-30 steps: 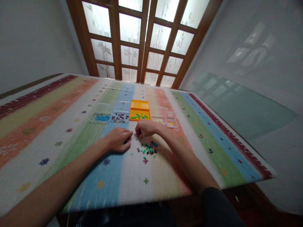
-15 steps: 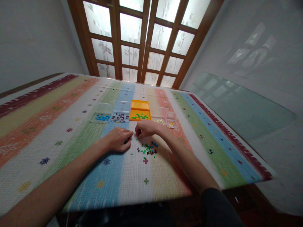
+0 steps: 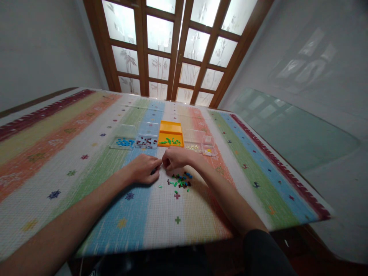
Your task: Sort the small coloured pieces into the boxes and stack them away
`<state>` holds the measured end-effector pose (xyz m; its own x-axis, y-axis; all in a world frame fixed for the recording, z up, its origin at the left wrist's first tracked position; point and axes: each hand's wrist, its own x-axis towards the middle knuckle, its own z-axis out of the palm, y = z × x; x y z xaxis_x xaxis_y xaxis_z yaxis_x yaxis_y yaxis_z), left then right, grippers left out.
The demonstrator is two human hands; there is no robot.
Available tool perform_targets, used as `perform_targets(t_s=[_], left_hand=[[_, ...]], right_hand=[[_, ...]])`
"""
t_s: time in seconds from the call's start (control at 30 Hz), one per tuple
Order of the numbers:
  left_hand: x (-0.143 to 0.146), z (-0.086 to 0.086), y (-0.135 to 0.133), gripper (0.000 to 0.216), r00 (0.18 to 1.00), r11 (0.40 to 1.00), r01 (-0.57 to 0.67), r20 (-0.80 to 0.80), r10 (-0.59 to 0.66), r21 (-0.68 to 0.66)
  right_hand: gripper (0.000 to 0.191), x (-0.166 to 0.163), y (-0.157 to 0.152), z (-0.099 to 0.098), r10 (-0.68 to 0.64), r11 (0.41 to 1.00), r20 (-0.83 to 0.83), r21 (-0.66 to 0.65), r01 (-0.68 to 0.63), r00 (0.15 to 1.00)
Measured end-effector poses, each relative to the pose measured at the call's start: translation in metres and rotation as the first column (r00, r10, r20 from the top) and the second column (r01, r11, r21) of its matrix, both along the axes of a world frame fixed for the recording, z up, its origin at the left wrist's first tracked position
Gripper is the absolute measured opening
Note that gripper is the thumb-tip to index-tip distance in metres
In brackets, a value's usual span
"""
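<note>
My left hand rests knuckles-up on the striped tablecloth, fingers curled over something small and dark that I cannot make out. My right hand lies beside it with fingertips pinched close to the left hand's fingers; whether it holds a piece is hidden. Just to the near right of my right hand lies a small pile of loose pieces in green, blue and dark colours. Beyond the hands stands a row of trays: an orange tray with green pieces, a clear tray with dark pieces, a clear tray with blue pieces.
Two more small clear trays stand right of the orange one, holding pale pieces. A wooden door with frosted glass panes rises behind the table. A glass tabletop extends to the right. The table's near edge runs below my forearms.
My right hand has slid slightly left toward the left hand's fingertips. The left hand stays in place. The view has shifted a little.
</note>
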<state>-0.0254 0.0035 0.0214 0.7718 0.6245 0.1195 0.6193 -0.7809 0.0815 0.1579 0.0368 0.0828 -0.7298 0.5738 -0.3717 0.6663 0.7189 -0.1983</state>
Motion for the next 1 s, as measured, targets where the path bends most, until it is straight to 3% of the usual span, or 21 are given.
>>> perform_targets(t_s=[0.3,0.43,0.53,0.67,0.8,1.0], left_hand=[[-0.001,-0.002,0.001,0.013,1.000,1.000,0.017,0.024,-0.018,0.023],[-0.002,-0.002,0.001,0.013,0.999,1.000,0.018,0.037,-0.019,0.021],[-0.001,-0.001,0.000,0.012,0.999,1.000,0.018,0.029,-0.018,0.019],[0.000,0.001,0.000,0.012,1.000,1.000,0.017,0.021,-0.018,0.026],[0.000,0.001,0.000,0.013,1.000,1.000,0.012,0.009,-0.012,0.026],[0.000,0.000,-0.001,0.013,1.000,1.000,0.013,0.017,-0.013,0.009]], right_hand=[[0.021,-0.007,-0.008,-0.011,-0.011,0.983,0.062,0.183,0.000,0.998],[0.021,-0.004,-0.006,-0.006,0.001,0.985,0.076,0.172,-0.014,0.997],[0.019,0.010,0.004,0.005,-0.067,0.984,0.037,0.171,0.060,0.997],[0.020,0.035,0.024,0.012,-0.207,0.935,-0.114,0.270,0.231,0.972],[0.021,0.053,0.043,-0.003,-0.322,0.864,-0.161,0.353,0.359,0.933],[0.023,0.060,0.058,-0.024,-0.378,0.832,-0.150,0.378,0.407,0.913]])
